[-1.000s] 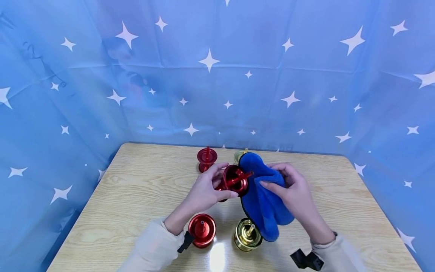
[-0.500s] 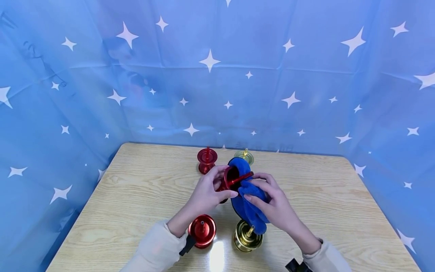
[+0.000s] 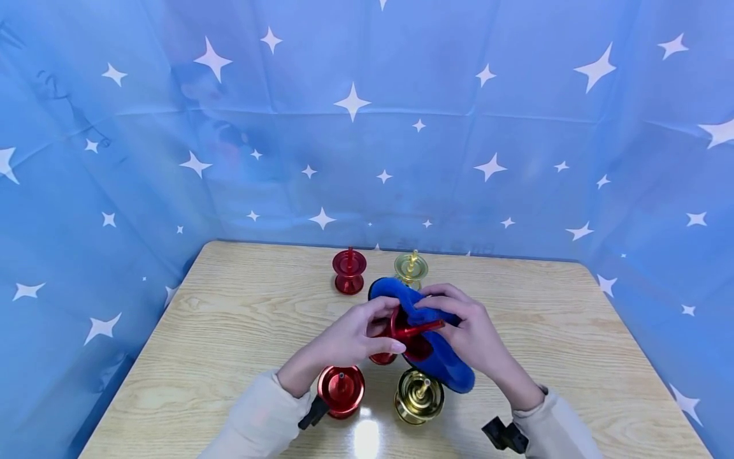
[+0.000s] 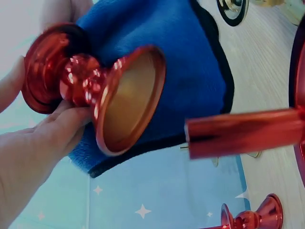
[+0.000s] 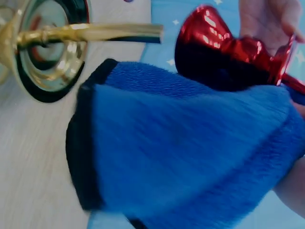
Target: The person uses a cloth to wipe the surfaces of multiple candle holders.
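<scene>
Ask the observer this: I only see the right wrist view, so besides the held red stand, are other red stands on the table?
Observer: Yes, the head view shows two standing upright: a near red stand and a far red stand.
Operator: What does the underside of the held one look like?
Observer: In the left wrist view, the held red stand shows a red rim around a tan underside.
</scene>
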A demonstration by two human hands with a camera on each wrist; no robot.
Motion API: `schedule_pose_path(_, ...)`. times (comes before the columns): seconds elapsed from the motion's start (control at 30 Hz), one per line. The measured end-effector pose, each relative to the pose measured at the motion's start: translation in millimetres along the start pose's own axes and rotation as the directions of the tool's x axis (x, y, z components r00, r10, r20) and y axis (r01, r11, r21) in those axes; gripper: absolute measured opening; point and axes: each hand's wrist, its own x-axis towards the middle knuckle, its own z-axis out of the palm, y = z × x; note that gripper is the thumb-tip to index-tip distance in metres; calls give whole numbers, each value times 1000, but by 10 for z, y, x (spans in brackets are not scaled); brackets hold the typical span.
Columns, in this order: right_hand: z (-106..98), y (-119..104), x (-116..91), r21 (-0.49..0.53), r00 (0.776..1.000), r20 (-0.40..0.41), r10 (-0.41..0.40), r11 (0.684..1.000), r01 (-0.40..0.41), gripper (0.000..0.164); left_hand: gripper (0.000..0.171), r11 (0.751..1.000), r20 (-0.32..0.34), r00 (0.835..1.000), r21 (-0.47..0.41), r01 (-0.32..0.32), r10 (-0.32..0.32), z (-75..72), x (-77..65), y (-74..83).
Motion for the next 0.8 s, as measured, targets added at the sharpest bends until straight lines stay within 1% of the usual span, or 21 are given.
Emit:
schedule_pose_path(0.07, -6, -6, 21, -19, 1000, -1, -19, 1000, 19, 33, 60, 1000, 20, 1000, 3, 5, -5, -1, -6, 3)
schedule_pose_path(0.17, -5, -23, 27, -20, 1000, -2, 8, 1000, -8, 32, 61, 1000, 28, 1000, -4, -7, 7, -16, -16, 2)
schedule_pose_path(0.27, 6, -44, 6, 1, 997, -11, 75, 997, -75, 29, 59, 1000, 13, 1000, -13, -22, 22, -57, -30, -5)
schedule_pose_path(0.37, 21, -68, -26, 46, 985, -23, 173, 984, -172, 27, 52, 998, -23, 998, -39, -51, 51, -107, -33, -18)
schedule_pose_path(0.47, 40, -92, -47, 117, 962, -30, 272, 957, -267, 24, 44, 993, -42, 995, -65, -97, 94, -135, -22, -45)
schedule_pose_path(0.57, 57, -102, -54, 179, 933, -32, 357, 921, -347, 22, 40, 991, -42, 992, -71, -118, 115, -123, 1, -60)
schedule_pose_path(0.63, 60, -105, -57, 200, 914, -37, 405, 899, -390, 22, 39, 990, -50, 989, -35, -140, 138, -103, 18, -71)
schedule_pose_path(0.73, 51, -110, -60, 210, 884, -47, 465, 870, -447, 23, 41, 990, -76, 987, 23, -142, 144, -69, 39, -73)
schedule_pose_path(0.8, 43, -115, -59, 220, 864, -52, 500, 850, -478, 24, 45, 990, -100, 985, 42, -135, 139, -49, 46, -73)
